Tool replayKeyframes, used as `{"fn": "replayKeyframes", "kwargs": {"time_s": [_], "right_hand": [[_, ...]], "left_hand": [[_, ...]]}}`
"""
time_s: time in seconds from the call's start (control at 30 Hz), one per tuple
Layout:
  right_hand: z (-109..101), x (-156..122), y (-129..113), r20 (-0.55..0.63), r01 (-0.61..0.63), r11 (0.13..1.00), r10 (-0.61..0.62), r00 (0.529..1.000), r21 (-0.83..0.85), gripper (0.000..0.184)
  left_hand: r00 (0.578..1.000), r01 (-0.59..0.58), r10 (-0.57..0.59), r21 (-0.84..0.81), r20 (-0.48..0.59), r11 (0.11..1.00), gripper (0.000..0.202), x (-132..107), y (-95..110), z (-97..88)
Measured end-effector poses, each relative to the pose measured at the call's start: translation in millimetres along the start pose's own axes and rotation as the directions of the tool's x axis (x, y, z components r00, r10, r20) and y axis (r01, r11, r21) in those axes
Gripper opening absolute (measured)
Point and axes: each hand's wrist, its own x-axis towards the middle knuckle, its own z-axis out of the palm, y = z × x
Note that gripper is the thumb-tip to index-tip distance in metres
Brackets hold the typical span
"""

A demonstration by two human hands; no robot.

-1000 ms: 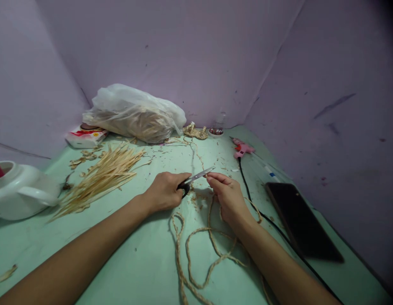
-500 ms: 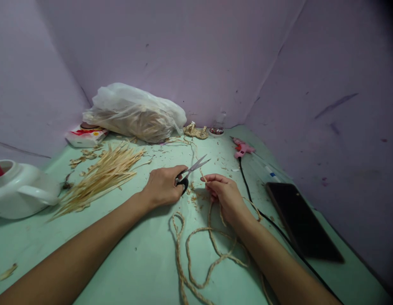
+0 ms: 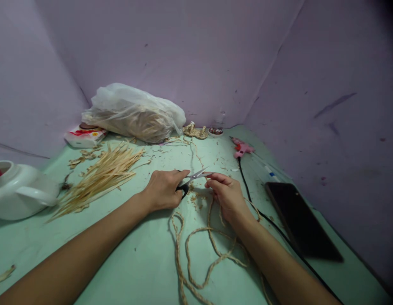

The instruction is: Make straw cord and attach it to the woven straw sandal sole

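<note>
My left hand [image 3: 164, 189] is closed around the black handles of a pair of scissors [image 3: 194, 176]. The blades are slightly parted and point right, right at the fingertips of my other hand. My right hand [image 3: 227, 192] pinches a thin braided straw cord [image 3: 210, 216] between thumb and fingers. From that hand the cord drops to the table and lies in loose loops toward the near edge. A thin strand also runs from the fingertips toward the back. Small fibre trimmings [image 3: 193, 199] are scattered on the table between both hands.
Left are a bundle of dry straw strips [image 3: 104, 176] and a white pot [image 3: 28, 190]. A plastic bag [image 3: 136, 112] and a woven piece [image 3: 195, 131] lie at the back. A pink glue gun [image 3: 242, 148], its black cable [image 3: 247, 186] and a phone [image 3: 303, 220] are right.
The scissors have swung down and right, bringing their blades to the cord at my right fingertips. The blades' gap looks narrower. My right hand has barely moved.
</note>
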Motion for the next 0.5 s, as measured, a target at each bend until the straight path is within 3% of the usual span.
{"fn": "replayKeyframes", "kwargs": {"time_s": [0.4, 0.5], "right_hand": [[1.0, -0.5, -3.7, -0.073, -0.071, 0.995, 0.076, 0.994, 0.071, 0.019], [1.1, -1.4, -6.6, -0.072, -0.078, 0.994, 0.083, 0.994, 0.073, 0.021]], "left_hand": [[0.999, -0.036, 0.036, -0.1, -0.003, 0.994, 0.05, -0.3, -6.1, 2.9], [1.0, -0.022, 0.021, -0.195, -0.009, 0.981, 0.047, 0.0, -4.4, 1.3]]}}
